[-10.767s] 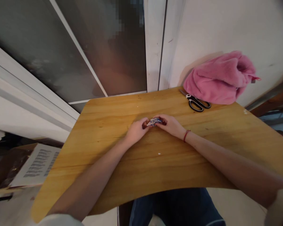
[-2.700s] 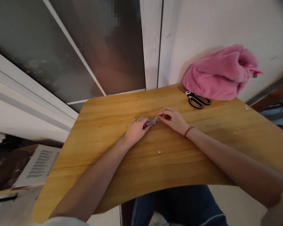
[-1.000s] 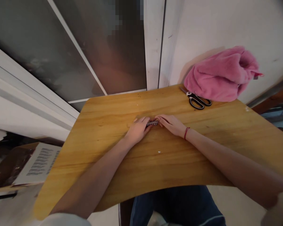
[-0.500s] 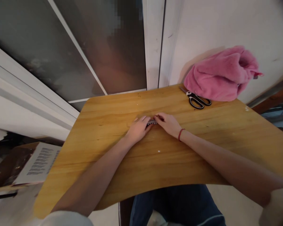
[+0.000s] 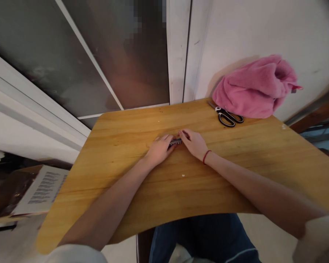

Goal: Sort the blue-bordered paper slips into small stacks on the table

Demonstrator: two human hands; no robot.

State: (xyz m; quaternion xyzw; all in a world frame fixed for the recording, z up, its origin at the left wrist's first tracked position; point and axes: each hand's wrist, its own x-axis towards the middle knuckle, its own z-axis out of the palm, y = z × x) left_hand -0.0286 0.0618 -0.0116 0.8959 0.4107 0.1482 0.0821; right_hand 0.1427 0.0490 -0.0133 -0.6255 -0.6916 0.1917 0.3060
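A small, narrow dark box-like object with white markings lies low over the middle of the table, its left part covered by fingers. My left hand is closed around that left part, thumb on the near side and fingers on the far side. At the object's right end is my right hand, a red cord round its wrist. Its thumb and index finger are pinched together close to that end; whatever sits between them is too small to make out.
The wooden table meets a glazed door and a white wall. Black-handled scissors lie at the back right, against a pink plush bundle. A tiny white scrap rests nearer me. Left of the table stands an opened cardboard box.
My right hand has shifted slightly up, and more of the object's right end shows. My left hand keeps its hold. The whole view has moved a little.
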